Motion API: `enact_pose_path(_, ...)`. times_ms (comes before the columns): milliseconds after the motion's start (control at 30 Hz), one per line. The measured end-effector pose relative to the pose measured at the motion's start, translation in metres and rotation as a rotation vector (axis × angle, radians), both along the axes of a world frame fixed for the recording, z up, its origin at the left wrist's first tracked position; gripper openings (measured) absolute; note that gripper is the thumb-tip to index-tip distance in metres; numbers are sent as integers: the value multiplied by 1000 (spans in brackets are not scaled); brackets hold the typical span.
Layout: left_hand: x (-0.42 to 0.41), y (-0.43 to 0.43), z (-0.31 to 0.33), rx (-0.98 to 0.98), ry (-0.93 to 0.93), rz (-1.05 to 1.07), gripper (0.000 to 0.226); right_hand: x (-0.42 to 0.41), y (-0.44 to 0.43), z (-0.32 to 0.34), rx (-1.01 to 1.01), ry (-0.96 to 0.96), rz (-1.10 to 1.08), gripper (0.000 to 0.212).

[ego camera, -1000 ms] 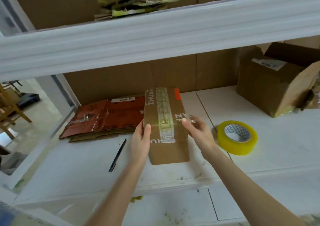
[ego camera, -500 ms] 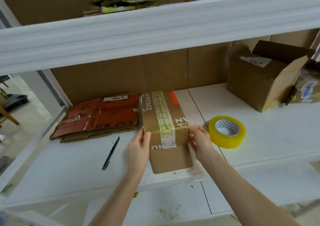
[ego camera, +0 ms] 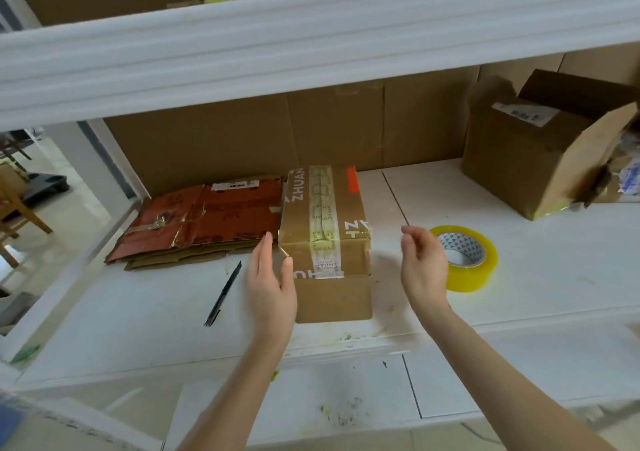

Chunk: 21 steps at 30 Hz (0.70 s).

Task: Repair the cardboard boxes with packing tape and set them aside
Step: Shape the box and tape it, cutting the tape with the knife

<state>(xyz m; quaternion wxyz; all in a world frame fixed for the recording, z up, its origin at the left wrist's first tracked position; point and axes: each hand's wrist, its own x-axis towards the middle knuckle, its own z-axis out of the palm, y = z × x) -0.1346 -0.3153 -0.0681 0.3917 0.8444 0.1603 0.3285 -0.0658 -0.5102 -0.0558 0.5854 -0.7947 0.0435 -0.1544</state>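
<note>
Closed cardboard box (ego camera: 325, 243) sits mid-shelf, a printed tape strip running along its top and down the near face. Left hand (ego camera: 272, 284) is at the box's left side, fingers straight, thumb against the near left edge; grip not closed on anything. Right hand (ego camera: 424, 267) hovers clear of the box's right side, fingers loosely curled, grip slack and empty. Yellow tape roll (ego camera: 464, 258) lies flat just behind the right hand. Black pen (ego camera: 223, 293) lies left of the left hand on the white shelf (ego camera: 554, 260). Flattened red cardboard (ego camera: 204, 222) touches the box's left side. Open-flapped box (ego camera: 540, 153) stands far right.
</note>
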Motion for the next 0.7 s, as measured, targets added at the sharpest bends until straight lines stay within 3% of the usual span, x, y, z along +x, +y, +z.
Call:
enact_pose_path(67, -1, -2, 9, 212, -113, -16, 45, -15, 5, 8, -237, -304, 88, 30)
enact_pose_path(133, 4, -5, 13, 434, -82, -126, 43, -21, 16, 8, -500, -479, 252, 39)
enact_pose_path(200, 8, -3, 10, 493, 73, -172, 43, -23, 28, 3, -634, -337, 401, 48)
enact_pose_path(300, 10, 2, -5, 301, 244, -98, 49, -22, 39, -12, -650, -99, 398, 54)
enact_pose_path(433, 13, 3, -11, 141, 272, -67, 50, -15, 46, -19, -647, 1, 337, 56)
enact_pose_path(567, 17, 12, -14, 47, 280, -37, 53, -5, 43, -19, -673, 23, 279, 53)
enact_pose_path(700, 26, 22, -14, -80, 294, -96, 73, 3, 39, -20, -893, 2, 264, 78)
